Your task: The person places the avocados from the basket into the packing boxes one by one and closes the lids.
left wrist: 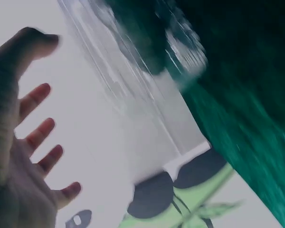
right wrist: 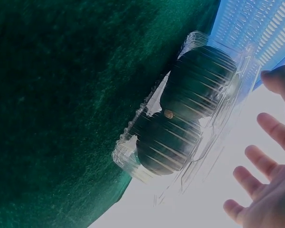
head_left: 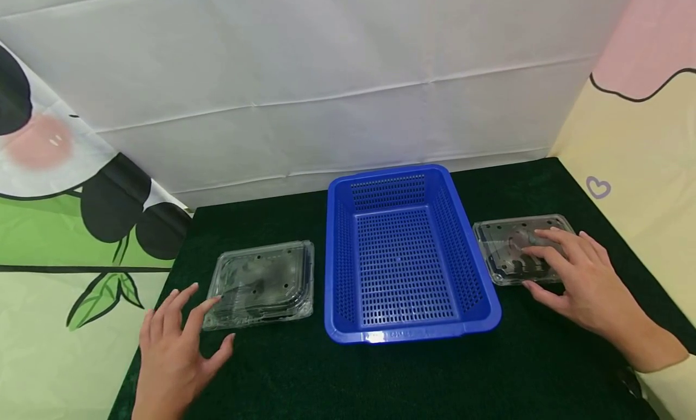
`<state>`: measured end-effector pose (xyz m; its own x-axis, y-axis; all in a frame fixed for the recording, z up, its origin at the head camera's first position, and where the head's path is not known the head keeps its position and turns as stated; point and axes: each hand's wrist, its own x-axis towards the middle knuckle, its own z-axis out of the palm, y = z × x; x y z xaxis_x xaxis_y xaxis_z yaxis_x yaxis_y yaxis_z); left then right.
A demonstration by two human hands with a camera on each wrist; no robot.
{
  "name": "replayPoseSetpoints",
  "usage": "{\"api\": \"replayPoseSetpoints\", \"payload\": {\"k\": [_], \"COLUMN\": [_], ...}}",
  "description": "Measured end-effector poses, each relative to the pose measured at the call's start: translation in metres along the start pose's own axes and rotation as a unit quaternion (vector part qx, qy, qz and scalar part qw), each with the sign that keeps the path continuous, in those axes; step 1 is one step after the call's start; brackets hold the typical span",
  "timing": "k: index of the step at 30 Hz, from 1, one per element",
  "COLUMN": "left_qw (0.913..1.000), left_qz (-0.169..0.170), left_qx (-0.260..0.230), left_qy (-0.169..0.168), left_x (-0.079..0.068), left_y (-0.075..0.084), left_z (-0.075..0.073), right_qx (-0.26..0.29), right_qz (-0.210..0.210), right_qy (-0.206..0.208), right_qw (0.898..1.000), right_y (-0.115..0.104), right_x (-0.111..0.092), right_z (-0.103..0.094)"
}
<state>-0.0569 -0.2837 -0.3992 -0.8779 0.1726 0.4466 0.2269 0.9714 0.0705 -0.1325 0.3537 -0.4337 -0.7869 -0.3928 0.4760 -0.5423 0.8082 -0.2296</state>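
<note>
My left hand (head_left: 173, 346) hovers by the near left corner of a clear plastic clamshell box (head_left: 266, 281), which lies lidded on the dark green cloth. Its fingers are spread and hold nothing; the left wrist view, though blurred, shows the palm (left wrist: 26, 171) apart from the box. On the right, my right hand (head_left: 589, 281) reaches over a second clear clamshell box (head_left: 502, 251), fingers loosely bent. A gap separates fingers and box in the right wrist view, where dark shapes and a small brown spot show through the ribbed wall (right wrist: 180, 118). What those shapes are, I cannot tell.
A blue perforated plastic basket (head_left: 399, 335) stands between the two boxes, with its slotted floor showing. Green cloth (head_left: 348, 384) covers the table. Behind it hangs a white sheet (head_left: 326, 75), with printed cloth at the left (head_left: 49, 311) and right (head_left: 647, 184).
</note>
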Motion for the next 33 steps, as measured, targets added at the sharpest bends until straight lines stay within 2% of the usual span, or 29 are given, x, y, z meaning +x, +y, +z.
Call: {"api": "replayPoseSetpoints", "payload": {"k": [3,6,11,15,18,23,27,33], "left_qw": [0.9984,0.9951,0.9891,0.9847,0.9841,0.9863,0.9877,0.9854], "left_qz": [0.046,0.088,0.139,0.167,0.175,0.165,0.155,0.169], "left_qx": [-0.017,-0.026,-0.041,-0.045,-0.029,0.007,0.012,0.021], "left_qy": [0.027,0.036,0.028,0.018,0.006,-0.012,-0.011,-0.006], "left_x": [0.007,0.012,0.017,0.021,0.024,0.022,0.021,0.026], "left_y": [0.017,0.032,0.054,0.066,0.071,0.074,0.074,0.078], "left_z": [0.0,0.006,0.023,0.035,0.042,0.051,0.057,0.062], "right_qx": [0.001,0.0,-0.002,-0.002,-0.004,-0.008,-0.009,-0.021], "right_qz": [-0.002,-0.004,-0.004,-0.001,0.003,0.008,0.008,0.018], "right_qy": [-0.005,-0.008,-0.012,-0.01,-0.008,-0.007,-0.009,-0.007], "right_qw": [1.0,1.0,1.0,1.0,1.0,1.0,1.0,1.0], "right_y": [0.001,0.0,-0.001,-0.003,-0.005,-0.006,-0.006,-0.006], "right_x": [0.002,0.005,0.008,0.009,0.008,0.008,0.007,0.003], "right_z": [0.001,0.001,0.002,0.005,0.006,0.007,0.007,0.004]}}
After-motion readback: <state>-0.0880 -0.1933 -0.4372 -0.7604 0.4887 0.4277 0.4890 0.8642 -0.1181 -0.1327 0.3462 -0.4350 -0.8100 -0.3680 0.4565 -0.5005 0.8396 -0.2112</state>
